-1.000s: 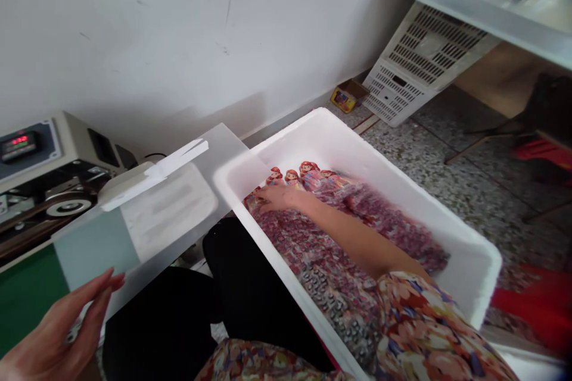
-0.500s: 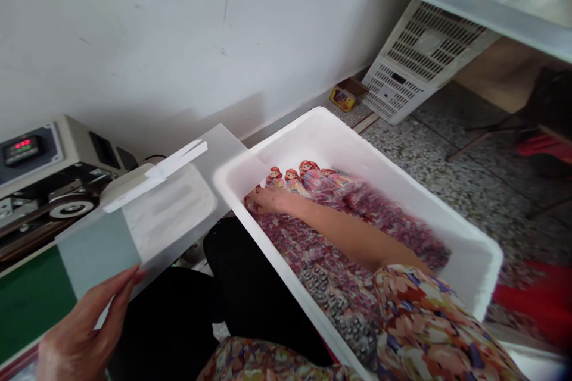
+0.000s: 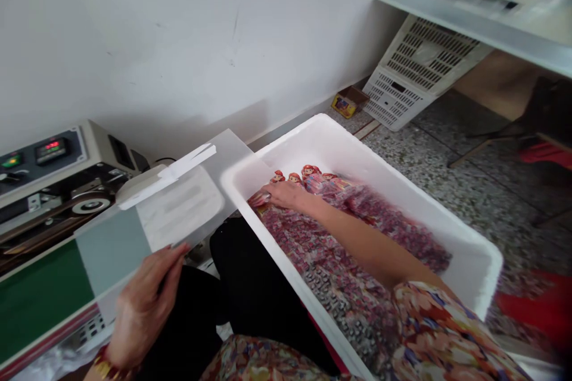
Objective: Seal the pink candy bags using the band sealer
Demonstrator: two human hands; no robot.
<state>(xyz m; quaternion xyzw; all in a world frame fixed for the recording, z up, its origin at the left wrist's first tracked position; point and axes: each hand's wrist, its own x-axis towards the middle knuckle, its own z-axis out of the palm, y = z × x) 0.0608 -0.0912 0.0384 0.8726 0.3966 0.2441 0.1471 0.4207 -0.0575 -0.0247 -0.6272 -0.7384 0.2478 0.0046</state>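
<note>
In a white bin [image 3: 397,181], small glossy doll-printed packets [image 3: 308,238] are packed in dense rows. Several with red-haired doll figures [image 3: 310,172] stand along the far end. My right hand [image 3: 283,195] reaches into the bin's left corner, its fingers closed on a packet at the end of that row; they mostly cover it. My left hand [image 3: 149,297] is by the near edge of a translucent sheet [image 3: 111,244], thumb and fingers pressed together. What they pinch, if anything, is hidden.
A machine with a red digital display [image 3: 51,149] and a green belt [image 3: 40,303] stands at left. White strips [image 3: 172,175] lie on the sheet, whose end overlaps the bin's corner. White crates [image 3: 402,98] and a small yellow box [image 3: 344,104] sit by the wall, near a bench [image 3: 469,24].
My left hand has moved right and up along the sheet's near edge, its fingers closer together. My right hand stays in the same bin corner, shifted slightly. The view has turned a little left.
</note>
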